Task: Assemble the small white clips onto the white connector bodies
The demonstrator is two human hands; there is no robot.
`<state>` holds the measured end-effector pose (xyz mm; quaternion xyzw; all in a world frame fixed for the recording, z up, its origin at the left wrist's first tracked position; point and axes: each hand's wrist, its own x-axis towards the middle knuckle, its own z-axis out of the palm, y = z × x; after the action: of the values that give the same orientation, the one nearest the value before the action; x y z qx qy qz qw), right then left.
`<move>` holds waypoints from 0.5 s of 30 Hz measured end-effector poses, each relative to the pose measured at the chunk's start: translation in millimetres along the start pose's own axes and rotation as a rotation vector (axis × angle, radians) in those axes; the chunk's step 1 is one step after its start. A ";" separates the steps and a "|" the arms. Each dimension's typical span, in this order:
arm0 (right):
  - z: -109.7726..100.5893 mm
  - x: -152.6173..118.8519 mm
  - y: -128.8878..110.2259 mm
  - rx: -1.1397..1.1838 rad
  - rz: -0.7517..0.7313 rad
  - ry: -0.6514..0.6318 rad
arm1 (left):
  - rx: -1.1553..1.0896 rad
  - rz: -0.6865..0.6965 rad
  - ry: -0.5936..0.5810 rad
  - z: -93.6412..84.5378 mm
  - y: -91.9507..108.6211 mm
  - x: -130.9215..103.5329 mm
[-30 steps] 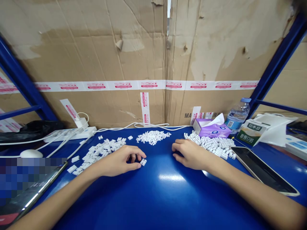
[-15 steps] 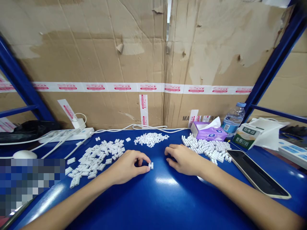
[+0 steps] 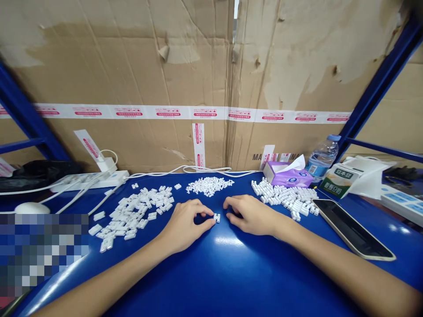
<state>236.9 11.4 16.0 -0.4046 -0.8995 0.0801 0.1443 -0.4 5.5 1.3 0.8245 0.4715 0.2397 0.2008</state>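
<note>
Between thumb and index finger, my left hand (image 3: 188, 223) pinches a small white plastic piece (image 3: 217, 218) low over the blue table (image 3: 228, 277). Just right of that piece is my right hand (image 3: 248, 215), its fingers curled with the thumb near the index finger; whether anything tiny is between them is hidden. A heap of white rectangular pieces (image 3: 132, 213) spreads left of my left hand. Behind both hands lies a pile of tiny white parts (image 3: 209, 186). More white pieces (image 3: 287, 197) are heaped beyond my right hand.
A phone (image 3: 353, 229) lies right of my right forearm. Behind it stand a purple tissue pack (image 3: 289, 176), a water bottle (image 3: 324, 158) and a green and white carton (image 3: 340, 179). A power strip (image 3: 89, 180) with white cables is at the back left, before cardboard (image 3: 132, 70).
My left hand has moved right and slightly up in the picture with the white piece, closer to my right hand. The camera view has shifted a little.
</note>
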 end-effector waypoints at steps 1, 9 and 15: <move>0.6 0.2 0.4 0.003 -0.007 0.005 | 0.002 0.001 0.001 0.0 0.3 0.0; 7.3 3.4 1.3 0.028 -0.006 0.028 | 0.075 0.016 -0.017 -1.0 1.6 -0.8; 14.2 4.4 -7.2 -0.015 0.032 0.135 | 0.124 0.006 0.050 0.8 3.4 -0.9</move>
<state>224.5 9.5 5.3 -0.4244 -0.8817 0.0481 0.2004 2.0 3.0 2.3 0.8307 0.4877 0.2311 0.1365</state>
